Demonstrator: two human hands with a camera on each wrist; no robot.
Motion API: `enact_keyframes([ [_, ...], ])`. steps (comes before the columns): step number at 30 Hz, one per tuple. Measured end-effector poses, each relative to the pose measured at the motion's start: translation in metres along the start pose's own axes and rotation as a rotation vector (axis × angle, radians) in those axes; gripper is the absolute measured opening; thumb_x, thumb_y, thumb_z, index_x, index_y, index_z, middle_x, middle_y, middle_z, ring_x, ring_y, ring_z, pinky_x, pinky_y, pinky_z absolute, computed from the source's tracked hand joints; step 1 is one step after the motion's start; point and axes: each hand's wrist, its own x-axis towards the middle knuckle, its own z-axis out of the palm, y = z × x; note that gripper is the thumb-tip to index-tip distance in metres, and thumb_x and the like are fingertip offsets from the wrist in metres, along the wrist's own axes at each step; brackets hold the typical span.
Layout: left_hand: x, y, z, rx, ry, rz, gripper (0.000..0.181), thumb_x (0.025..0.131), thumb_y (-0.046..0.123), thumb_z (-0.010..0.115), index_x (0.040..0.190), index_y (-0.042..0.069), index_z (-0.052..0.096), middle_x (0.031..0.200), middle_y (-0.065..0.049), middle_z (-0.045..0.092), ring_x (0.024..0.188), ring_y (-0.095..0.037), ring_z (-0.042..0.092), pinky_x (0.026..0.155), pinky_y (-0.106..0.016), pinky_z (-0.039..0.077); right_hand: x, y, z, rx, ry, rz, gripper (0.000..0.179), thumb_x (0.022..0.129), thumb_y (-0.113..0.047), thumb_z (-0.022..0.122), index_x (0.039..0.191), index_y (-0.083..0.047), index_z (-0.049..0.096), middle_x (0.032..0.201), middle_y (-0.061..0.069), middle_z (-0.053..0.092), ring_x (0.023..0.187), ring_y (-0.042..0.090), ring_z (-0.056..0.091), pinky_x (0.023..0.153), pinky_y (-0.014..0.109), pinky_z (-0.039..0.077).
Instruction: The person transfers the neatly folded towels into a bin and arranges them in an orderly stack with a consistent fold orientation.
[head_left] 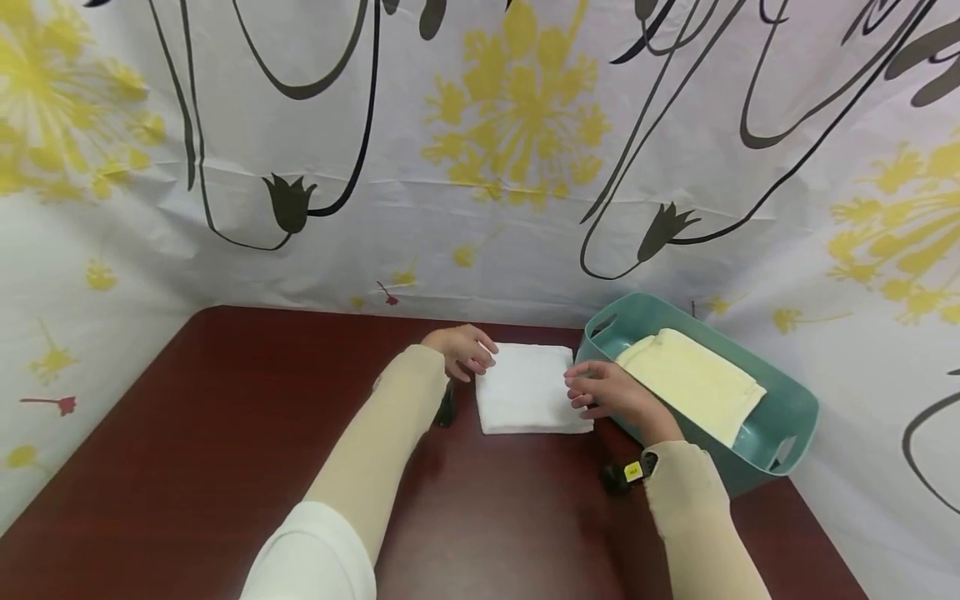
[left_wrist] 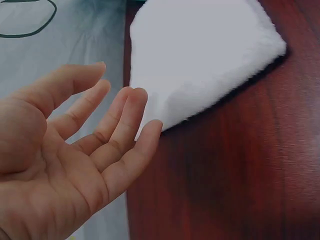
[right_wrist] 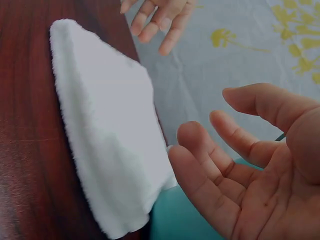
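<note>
A folded white towel (head_left: 528, 392) lies flat on the dark red table. My left hand (head_left: 461, 350) hovers by its left edge, fingers loosely bent with nothing in them; the left wrist view shows the palm of that hand (left_wrist: 75, 145) beside a corner of the towel (left_wrist: 195, 55). Over the towel's right edge is my right hand (head_left: 611, 392), also holding nothing. In the right wrist view the relaxed fingers of this hand (right_wrist: 240, 165) appear near the towel (right_wrist: 110, 120), and the other hand (right_wrist: 165, 20) shows at the top.
A teal plastic basket (head_left: 806, 417) with handle holes stands at the right, close beside my right hand. Folded pale yellow cloth (head_left: 693, 379) lies inside it. Behind the table (head_left: 187, 433) hangs a white sheet (head_left: 420, 250) with yellow and grey flower prints.
</note>
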Motion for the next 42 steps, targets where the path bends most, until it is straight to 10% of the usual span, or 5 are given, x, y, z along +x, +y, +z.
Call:
enact_keyframes([
  [21, 0.008, -0.036, 0.014, -0.024, 0.034, -0.013, 0.042, 0.087, 0.003, 0.057, 0.128, -0.001, 0.046, 0.118, -0.017, 0.056, 0.110, -0.033, 0.053, 0.087, -0.048, 0.044, 0.014, 0.039, 0.000, 0.061, 0.183, 0.144, 0.037, 0.092, -0.018, 0.056, 0.119, 0.007, 0.050, 0.096, 0.016, 0.061, 0.078, 0.019, 0.059, 0.078, 0.039, 0.051],
  [34, 0.019, -0.051, 0.022, -0.053, 0.194, 0.030, 0.040, 0.082, 0.001, 0.063, 0.119, -0.004, 0.049, 0.116, -0.020, 0.053, 0.104, -0.032, 0.056, 0.075, -0.039, 0.051, 0.026, 0.041, 0.015, 0.084, 0.224, 0.203, 0.034, 0.091, -0.016, 0.057, 0.116, 0.006, 0.051, 0.101, 0.016, 0.059, 0.080, 0.020, 0.059, 0.079, 0.038, 0.050],
  [42, 0.030, -0.054, 0.031, -0.069, 0.260, 0.060, 0.037, 0.077, -0.010, 0.062, 0.112, -0.006, 0.050, 0.092, -0.015, 0.052, 0.071, -0.019, 0.057, 0.064, -0.029, 0.052, 0.024, 0.046, 0.015, 0.083, 0.252, 0.213, 0.030, 0.089, -0.013, 0.058, 0.111, 0.006, 0.054, 0.092, 0.012, 0.059, 0.076, 0.017, 0.057, 0.075, 0.035, 0.052],
])
